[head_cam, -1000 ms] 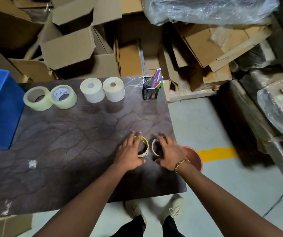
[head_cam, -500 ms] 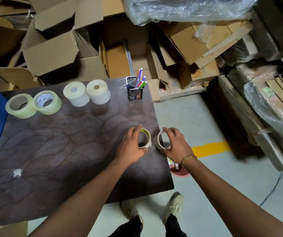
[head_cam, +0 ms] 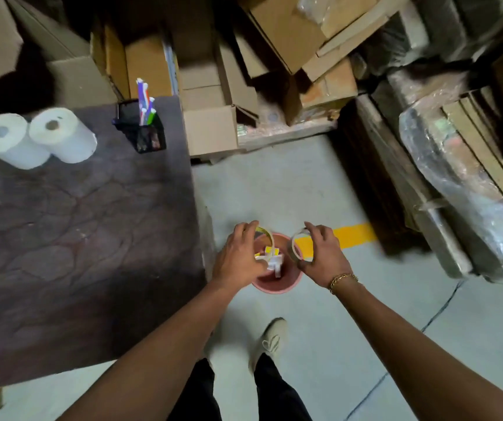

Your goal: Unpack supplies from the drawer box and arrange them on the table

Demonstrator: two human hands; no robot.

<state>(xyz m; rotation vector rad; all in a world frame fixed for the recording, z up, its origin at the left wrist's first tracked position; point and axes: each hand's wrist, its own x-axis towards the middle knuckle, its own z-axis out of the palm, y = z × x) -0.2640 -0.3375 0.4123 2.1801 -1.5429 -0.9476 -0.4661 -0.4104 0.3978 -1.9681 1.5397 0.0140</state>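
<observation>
Seemingly discarding; left hand (head_cam: 239, 258) curled round yellow-lined ring (head_cam: 267, 235), right hand (head_cam: 324, 258) round pale ring (head_cam: 295, 249), over pink bin (head_cam: 274, 285) off table (head_cam: 77, 223); next, likely release.

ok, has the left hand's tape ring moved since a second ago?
Yes. The tape ring, held by the left hand, was on the table near its right edge; now it is past that edge, above the pink bucket.

The dark veined table (head_cam: 77, 238) carries two white paper rolls (head_cam: 62, 135) side by side at its eleven o'clock and a black mesh pen holder (head_cam: 148, 135) at one o'clock. On the grey floor (head_cam: 274, 192), a pink bin (head_cam: 274, 288) stands at the table's four o'clock, near a yellow stripe (head_cam: 355, 233).
</observation>
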